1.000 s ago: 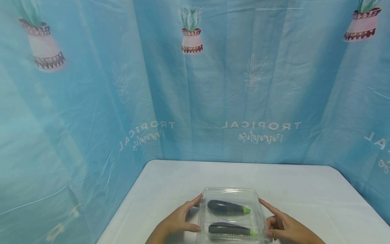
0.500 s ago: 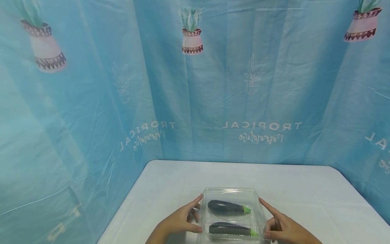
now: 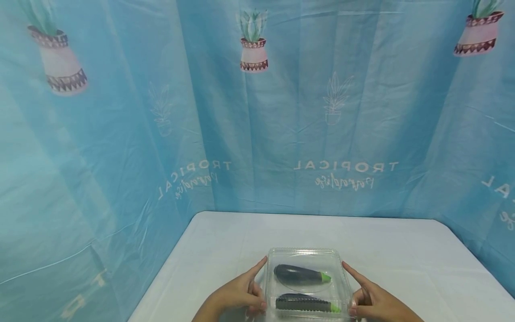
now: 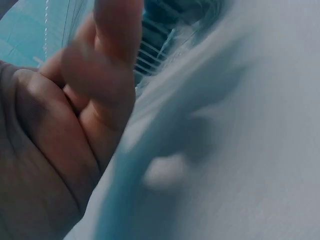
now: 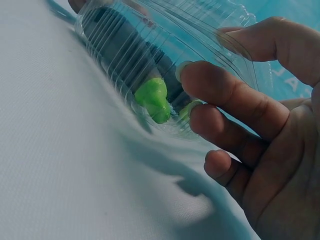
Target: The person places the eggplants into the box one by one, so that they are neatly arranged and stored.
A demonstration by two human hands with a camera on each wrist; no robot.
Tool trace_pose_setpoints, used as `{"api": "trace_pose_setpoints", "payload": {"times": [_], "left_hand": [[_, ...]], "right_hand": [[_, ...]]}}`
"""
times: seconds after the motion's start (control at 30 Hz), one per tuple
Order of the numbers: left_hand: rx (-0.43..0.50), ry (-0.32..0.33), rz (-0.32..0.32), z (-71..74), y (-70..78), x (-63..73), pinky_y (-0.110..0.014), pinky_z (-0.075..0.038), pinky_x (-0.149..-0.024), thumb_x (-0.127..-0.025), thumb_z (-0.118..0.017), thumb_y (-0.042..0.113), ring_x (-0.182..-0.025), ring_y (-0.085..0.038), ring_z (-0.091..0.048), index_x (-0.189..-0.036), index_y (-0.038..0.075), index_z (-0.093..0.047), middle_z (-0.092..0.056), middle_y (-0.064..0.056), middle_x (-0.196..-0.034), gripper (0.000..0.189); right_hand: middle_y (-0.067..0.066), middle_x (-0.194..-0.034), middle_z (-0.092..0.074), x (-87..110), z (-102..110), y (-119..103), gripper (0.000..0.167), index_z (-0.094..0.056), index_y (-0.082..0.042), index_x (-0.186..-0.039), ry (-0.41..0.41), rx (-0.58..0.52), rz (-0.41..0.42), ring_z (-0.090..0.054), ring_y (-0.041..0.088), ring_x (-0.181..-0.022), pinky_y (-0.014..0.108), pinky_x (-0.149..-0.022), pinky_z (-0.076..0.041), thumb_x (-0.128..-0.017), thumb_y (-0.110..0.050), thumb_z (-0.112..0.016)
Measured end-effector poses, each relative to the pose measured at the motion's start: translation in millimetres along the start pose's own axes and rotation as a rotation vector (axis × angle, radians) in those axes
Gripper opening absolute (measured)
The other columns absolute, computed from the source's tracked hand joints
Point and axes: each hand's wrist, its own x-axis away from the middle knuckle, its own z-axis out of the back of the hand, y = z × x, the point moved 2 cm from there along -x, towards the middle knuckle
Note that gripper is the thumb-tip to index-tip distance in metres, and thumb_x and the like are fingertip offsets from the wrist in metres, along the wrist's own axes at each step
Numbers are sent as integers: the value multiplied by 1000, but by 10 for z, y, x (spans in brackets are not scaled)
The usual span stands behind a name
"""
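Observation:
A clear plastic clamshell box (image 3: 301,252) sits on the white table, with two dark, glossy eggplants (image 3: 299,274) lying crosswise inside. Their bright green stem ends (image 5: 152,95) point right. On the box's left side, my left hand (image 3: 237,290) stretches its index finger to the far corner, while the thumb and curled fingers pinch the near rim. Opposite, my right hand (image 3: 376,297) holds the right rim between thumb and bent fingers, its index finger straight along the side. The left wrist view shows mostly palm and fingers; the box is largely hidden there.
The white-covered table (image 3: 225,237) stretches behind and to both sides of the box. Blue printed curtains (image 3: 273,134) hang along its back and sides. The near part of the box is cut off by the head view's lower edge.
My left hand's lower fingers have curled inward to meet the thumb at the rim. The right thumb has shifted slightly left on the edge. The box has hardly moved.

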Motion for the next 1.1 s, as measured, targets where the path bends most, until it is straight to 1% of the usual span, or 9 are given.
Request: {"api": "trace_pose_setpoints", "payload": {"times": [0.2, 0.3, 0.57, 0.83, 0.93, 1.1], "left_hand": [[67, -22, -32, -7, -41, -9, -25, -61, -61, -87, -73, -8, -67, -14, -71, -169, 16, 11, -76, -13, -86, 119], [94, -36, -32, -2, -52, -15, -27, -63, -64, -88, -72, -9, -71, -15, -74, -168, 17, 13, -77, -13, -88, 120], [160, -53, -39, -10, -65, -24, -29, -64, -65, -89, -71, -12, -71, -15, -74, -168, 19, 15, -76, -13, -87, 121], [185, -44, -44, -3, -75, -26, -28, -64, -62, -88, -72, -12, -68, -14, -72, -168, 18, 13, -75, -14, -83, 121], [196, -48, -45, -3, -76, -25, -28, -63, -62, -87, -72, -14, -67, -14, -72, -168, 19, 13, -75, -12, -84, 122], [209, -52, -35, -5, -79, -28, -28, -63, -62, -87, -71, -15, -66, -13, -71, -168, 19, 13, -75, -11, -84, 122]], "right_hand": [[11, -91, -72, -2, -7, -7, 94, 28, -14, -161, -28, -26, 30, -72, 18, -87, 42, -87, -62, -109, -1, -50], [12, -91, -72, -1, -10, -7, 94, 29, -13, -160, -36, -34, 41, -72, 18, -87, 42, -87, -63, -109, -1, -49], [10, -91, -72, -11, 13, 41, 94, 27, -17, -162, -25, -36, 23, -71, 17, -88, 39, -86, -63, -109, -1, -49], [11, -92, -72, -13, 9, 42, 94, 27, -17, -162, -19, -32, 16, -72, 17, -87, 39, -84, -63, -110, -2, -50], [12, -92, -72, -11, 7, 46, 94, 27, -18, -162, -22, -38, 19, -72, 17, -87, 39, -85, -63, -110, -1, -49], [11, -91, -72, -8, 8, 55, 97, 27, -19, -163, -25, -36, 18, -71, 15, -85, 36, -81, -63, -109, 0, -51]]}}
